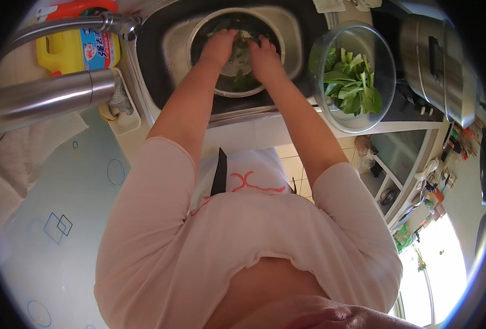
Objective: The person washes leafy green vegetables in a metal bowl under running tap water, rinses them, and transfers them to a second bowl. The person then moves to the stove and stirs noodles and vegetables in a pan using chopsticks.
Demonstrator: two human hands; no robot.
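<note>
Both of my hands reach into a round metal basin [283, 52], which stands in the stainless steel sink [177, 49]. Water and some dark green leaves [243, 80] are in it. My left hand [219, 46] is at the basin's left side, its fingertips down among the contents. Across from it, my right hand [266, 59] dips in with thumb and fingers curved downward. A small pale bit shows between the hands. Whether either hand grips a leaf is hidden by water and shadow. To the right, a clear bowl [386, 78] holds leafy green vegetables [352, 84].
A curved metal faucet [115, 26] and a thick steel cylinder [62, 94] jut in from the left. Beside them stand a yellow detergent jug [53, 49] and a white tray [129, 123] with a scrubber [120, 98]. A large steel pot [419, 61] stands far right.
</note>
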